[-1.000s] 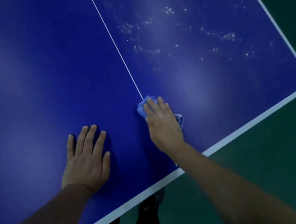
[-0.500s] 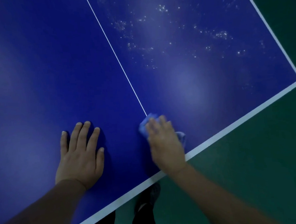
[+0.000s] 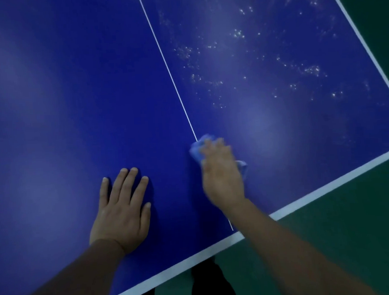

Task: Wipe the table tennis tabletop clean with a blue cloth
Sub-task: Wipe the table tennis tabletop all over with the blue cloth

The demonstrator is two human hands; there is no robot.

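Nearest, dark trouser legs stand on the green floor beside the tabletop's white edge band. The left hand lies flat, fingers straight and spread, on the smooth matte blue tabletop. The right hand, motion-blurred, presses down on a crumpled blue cloth just right of the thin white centre line; whether its fingers curl round the cloth is unclear. Beyond, whitish speckles scatter across the right half.
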